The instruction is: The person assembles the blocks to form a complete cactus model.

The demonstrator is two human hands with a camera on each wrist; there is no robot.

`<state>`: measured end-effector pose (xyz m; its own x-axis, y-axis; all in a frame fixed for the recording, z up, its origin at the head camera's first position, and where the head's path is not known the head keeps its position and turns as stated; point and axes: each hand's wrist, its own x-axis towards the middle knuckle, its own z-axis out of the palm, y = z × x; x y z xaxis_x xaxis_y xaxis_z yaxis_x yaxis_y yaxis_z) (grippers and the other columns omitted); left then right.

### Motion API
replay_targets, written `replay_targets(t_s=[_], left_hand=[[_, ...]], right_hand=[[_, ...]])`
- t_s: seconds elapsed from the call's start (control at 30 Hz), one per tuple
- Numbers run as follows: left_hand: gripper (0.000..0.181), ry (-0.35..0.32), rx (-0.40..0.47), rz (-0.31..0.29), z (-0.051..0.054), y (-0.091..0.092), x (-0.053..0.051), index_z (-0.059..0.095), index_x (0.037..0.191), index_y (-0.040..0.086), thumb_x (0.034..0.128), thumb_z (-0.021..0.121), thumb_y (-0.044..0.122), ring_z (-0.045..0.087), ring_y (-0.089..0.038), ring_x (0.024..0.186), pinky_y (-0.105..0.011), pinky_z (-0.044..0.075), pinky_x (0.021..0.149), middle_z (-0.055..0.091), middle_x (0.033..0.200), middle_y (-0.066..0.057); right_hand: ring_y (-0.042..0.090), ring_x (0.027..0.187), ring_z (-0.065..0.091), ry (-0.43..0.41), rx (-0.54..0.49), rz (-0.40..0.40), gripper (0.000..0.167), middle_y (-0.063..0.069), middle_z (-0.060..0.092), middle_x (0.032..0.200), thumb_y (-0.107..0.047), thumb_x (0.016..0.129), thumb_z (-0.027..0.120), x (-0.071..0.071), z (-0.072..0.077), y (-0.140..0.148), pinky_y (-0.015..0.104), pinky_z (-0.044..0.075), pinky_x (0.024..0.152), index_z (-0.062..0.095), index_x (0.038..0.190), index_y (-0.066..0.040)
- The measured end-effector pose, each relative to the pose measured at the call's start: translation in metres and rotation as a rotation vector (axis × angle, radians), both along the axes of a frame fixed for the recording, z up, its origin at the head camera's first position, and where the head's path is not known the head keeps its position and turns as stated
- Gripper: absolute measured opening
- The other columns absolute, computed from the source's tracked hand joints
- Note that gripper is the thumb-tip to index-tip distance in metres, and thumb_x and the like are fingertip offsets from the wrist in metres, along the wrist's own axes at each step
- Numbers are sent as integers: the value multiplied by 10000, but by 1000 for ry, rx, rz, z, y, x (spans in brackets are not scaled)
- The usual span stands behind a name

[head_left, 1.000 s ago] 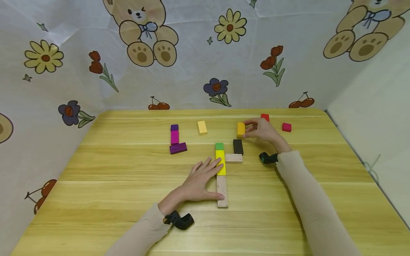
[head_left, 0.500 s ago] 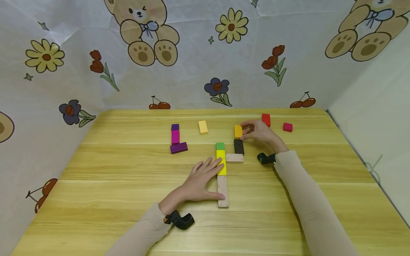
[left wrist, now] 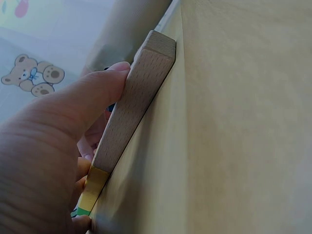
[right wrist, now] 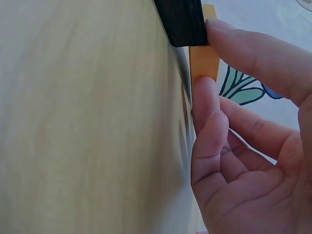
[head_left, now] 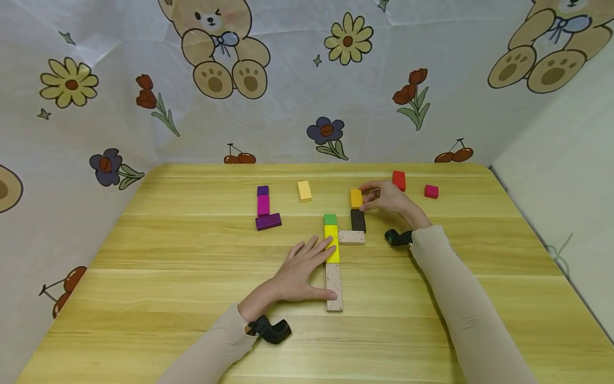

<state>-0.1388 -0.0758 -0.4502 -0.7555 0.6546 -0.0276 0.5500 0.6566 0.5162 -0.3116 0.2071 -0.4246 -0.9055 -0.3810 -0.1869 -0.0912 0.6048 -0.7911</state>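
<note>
- On the table, the orange block has been slid a bit left, to the far end of the black block; so its placing seems nearly done.
- The left hand is spread wide, with nothing gripped; the long block is touched by its thumb, the yellow piece by its fingers.
- The right hand is drawn into a pinch, and the orange block is held between thumb and fingers.
- The orange block is lined up with the black block; no gap is seen.

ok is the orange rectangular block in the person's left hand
No, the right hand holds the orange rectangular block with its thumb and fingers.
</note>
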Motion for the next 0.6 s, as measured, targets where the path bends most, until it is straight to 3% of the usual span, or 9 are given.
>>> replay_targets(t_s=[0.43,0.6], left_hand=[[983,0,-4,1,0,0,0,238,1567,177,808,697,602,19,-262,1533,-527,30,1215,73,1659,45],[982,-5,1,2,-1,1,0,240,1566,176,808,699,599,15,-261,1533,-526,28,1215,67,1659,52]], right_hand=[[213,906,610,6,-14,23,596,213,642,1140,-78,818,786,1,-1,0,181,495,743,529,1347,18],[272,973,607,64,53,19,630,192,584,1307,-185,840,782,6,0,0,315,499,872,513,1382,-7]])
